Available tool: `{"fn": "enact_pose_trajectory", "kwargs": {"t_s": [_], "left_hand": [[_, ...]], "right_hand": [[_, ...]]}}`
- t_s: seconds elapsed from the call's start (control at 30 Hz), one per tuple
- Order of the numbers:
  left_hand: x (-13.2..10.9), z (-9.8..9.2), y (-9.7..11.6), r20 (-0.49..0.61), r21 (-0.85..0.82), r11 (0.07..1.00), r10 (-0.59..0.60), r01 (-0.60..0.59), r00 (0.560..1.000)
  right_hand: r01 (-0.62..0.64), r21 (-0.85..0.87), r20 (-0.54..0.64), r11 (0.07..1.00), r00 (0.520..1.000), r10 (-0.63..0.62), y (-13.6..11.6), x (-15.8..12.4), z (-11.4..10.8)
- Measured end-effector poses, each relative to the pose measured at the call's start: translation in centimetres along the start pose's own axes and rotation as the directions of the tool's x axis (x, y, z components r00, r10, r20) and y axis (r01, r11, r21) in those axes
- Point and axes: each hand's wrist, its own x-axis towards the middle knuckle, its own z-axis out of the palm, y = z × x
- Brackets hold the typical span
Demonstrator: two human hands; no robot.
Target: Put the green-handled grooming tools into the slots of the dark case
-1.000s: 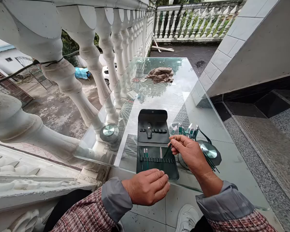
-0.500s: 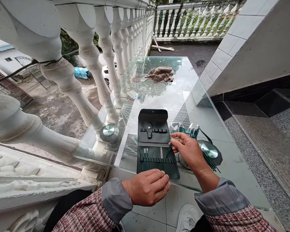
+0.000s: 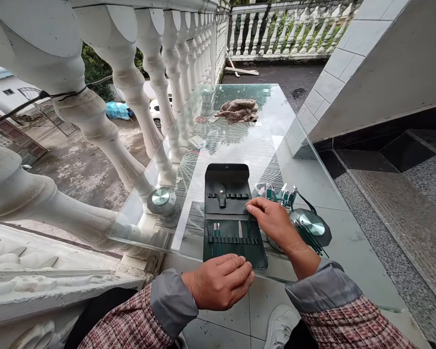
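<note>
A black manicure case (image 3: 226,208) lies unfolded on the glass table, with elastic loops across both halves. Several slim metal tools with green handles (image 3: 217,237) stand in the lower loops, and a nail file (image 3: 240,230) sits nearer the middle. Above the lower right loops, my right hand (image 3: 274,220) pinches a thin dark green tool (image 3: 249,221), its kind unclear and its tip close to the loops. My left hand (image 3: 221,282) is closed at the case's near edge, fingers bent together; what they hold, if anything, is hidden. Nail clippers (image 3: 270,190) lie right of the case.
More green tools (image 3: 308,237) lie over a round metal table support (image 3: 314,224) on the right. A second support (image 3: 162,198) is at left. A brown cloth (image 3: 239,111) lies at the glass table's (image 3: 298,169) far end. White balusters (image 3: 94,121) run along the left.
My right hand has shifted slightly left with the green tool, bringing it over the lower right loops. My left hand stays by the near edge. The whole view has drifted slightly.
</note>
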Motion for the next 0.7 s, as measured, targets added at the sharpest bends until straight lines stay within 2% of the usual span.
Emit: {"fn": "enact_pose_trajectory", "kwargs": {"t_s": [0.17,0.33,0.53,0.7], "left_hand": [[0.1,-0.1,0.0,0.005,0.003,1.0,-0.011,0.011,1.0],[0.3,-0.2,-0.1,-0.003,-0.005,1.0,-0.024,0.024,1.0],[0.0,0.1,0.1,-0.003,-0.016,0.999,-0.031,0.031,1.0],[0.0,0.1,0.1,-0.031,0.008,1.0,-0.028,0.028,0.999]], "right_hand": [[0.091,-0.122,0.068,0.988,0.994,-0.083,-0.1,0.3,0.1],[0.22,-0.142,0.124,0.965,0.971,-0.203,0.2,-0.2,-0.4],[0.446,-0.256,0.136,0.857,0.895,-0.425,0.5,-1.6,-0.5],[0.535,-0.354,0.148,0.767,0.842,-0.52,1.1,-2.3,-0.4]]}}
